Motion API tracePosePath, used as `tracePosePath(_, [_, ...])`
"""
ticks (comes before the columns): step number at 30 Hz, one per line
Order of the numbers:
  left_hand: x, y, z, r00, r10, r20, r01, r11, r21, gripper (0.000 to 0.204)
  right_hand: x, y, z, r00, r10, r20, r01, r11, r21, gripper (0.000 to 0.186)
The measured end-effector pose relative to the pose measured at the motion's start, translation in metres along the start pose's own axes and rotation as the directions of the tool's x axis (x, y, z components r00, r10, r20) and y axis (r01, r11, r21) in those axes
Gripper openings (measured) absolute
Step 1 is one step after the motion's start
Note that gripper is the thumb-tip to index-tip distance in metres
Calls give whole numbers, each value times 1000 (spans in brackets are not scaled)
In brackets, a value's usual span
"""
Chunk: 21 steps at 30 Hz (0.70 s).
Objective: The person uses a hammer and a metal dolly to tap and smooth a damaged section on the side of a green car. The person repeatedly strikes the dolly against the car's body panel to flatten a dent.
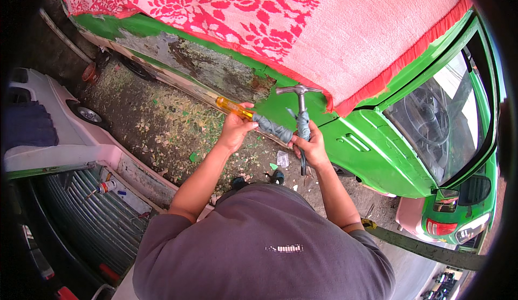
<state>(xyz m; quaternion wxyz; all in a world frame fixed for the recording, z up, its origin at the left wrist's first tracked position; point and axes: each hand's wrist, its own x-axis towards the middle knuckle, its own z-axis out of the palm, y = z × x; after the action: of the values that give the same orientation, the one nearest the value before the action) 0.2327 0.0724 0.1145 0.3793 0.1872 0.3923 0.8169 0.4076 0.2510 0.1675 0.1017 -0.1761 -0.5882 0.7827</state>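
My left hand (236, 131) is closed around a screwdriver with a translucent orange handle (233, 107). Grey wrapping (272, 128) covers much of the length beyond that handle, and the tip is hidden. A hammer (300, 97) is in my right hand (314, 148), upright with its metal head farthest from me. Similar grey strips bind the hammer's handle, whose dark end sticks out below my fingers. The wrapped end of the screwdriver meets my right thumb and fingers, so both tools come together there. Just beyond them stands a green vehicle's side panel (280, 104).
A red and pink patterned blanket (226, 11) drapes over the green vehicle. Its panel has a bare, rusty patch (208, 68). Paint flakes litter the ground (156, 116). At left is a pale vehicle (46, 100); a ribbed truck bed (86, 208) holds a small can (107, 186).
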Motion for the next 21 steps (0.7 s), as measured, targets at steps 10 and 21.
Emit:
tracePosePath(10, [-17,-4,12,947,84,-309,-155,964,-214,56,4,9,31,983,-113,-147,126,989,83,37])
tracePosePath(21, [-11,3,3,918,315,-240,-314,948,41,35,-6,15,63,964,-133,-230,168,976,139,36])
